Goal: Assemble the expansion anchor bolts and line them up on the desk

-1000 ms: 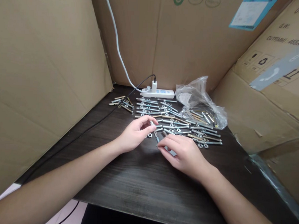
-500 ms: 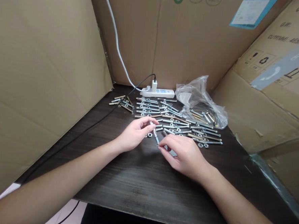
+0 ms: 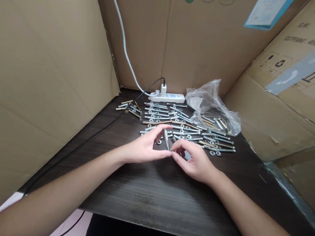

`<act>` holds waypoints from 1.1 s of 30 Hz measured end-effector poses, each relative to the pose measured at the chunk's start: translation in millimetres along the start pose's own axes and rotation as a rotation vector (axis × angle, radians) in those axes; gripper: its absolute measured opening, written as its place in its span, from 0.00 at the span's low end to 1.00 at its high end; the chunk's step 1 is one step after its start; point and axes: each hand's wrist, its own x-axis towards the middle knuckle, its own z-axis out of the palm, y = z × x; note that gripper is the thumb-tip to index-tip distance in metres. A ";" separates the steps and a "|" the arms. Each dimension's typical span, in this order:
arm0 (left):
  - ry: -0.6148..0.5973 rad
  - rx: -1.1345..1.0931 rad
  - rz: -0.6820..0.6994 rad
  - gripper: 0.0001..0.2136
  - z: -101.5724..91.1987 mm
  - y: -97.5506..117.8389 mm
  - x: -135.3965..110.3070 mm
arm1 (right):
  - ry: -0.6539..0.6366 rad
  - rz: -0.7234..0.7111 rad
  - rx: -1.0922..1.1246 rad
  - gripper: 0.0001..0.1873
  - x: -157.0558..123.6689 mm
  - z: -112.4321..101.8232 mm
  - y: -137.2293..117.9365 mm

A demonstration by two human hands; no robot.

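A silvery expansion bolt stands tilted between my two hands above the table. My left hand spans it, index finger at its far end and thumb stretched to its near end. The thumb and fingertips of my right hand pinch that near end, close against the left thumb. Any small part between those fingertips is hidden. Just beyond my hands lie rows of metal bolts and sleeves with loose nuts and washers. One nut rests beside my left fingers.
A white power strip with a plugged-in charger sits at the back. To its right is a clear plastic bag. A small pile of bolts lies at left, beside a black cable. Cardboard walls surround the dark table.
My left hand has opened its pinch on the far end, with its thumb moved down to the bolt's near end. The right hand has kept its pinch there.
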 end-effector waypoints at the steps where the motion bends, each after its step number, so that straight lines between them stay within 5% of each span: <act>1: -0.024 0.026 0.013 0.32 -0.3 0.6 -0.9 | -0.005 0.009 0.014 0.01 0.1 0.8 0.6; 10: -0.113 0.039 0.067 0.34 -1.0 -1.3 -3.0 | -0.031 0.003 -0.002 0.02 -0.4 5.1 -3.6; 27: -0.050 0.308 0.123 0.25 2.8 -4.2 -3.1 | 0.005 -0.008 -0.013 0.04 0.6 7.4 -1.1; 33: -0.067 0.405 0.181 0.29 0.5 0.8 -4.0 | 0.000 -0.012 -0.012 0.04 0.8 7.7 -1.9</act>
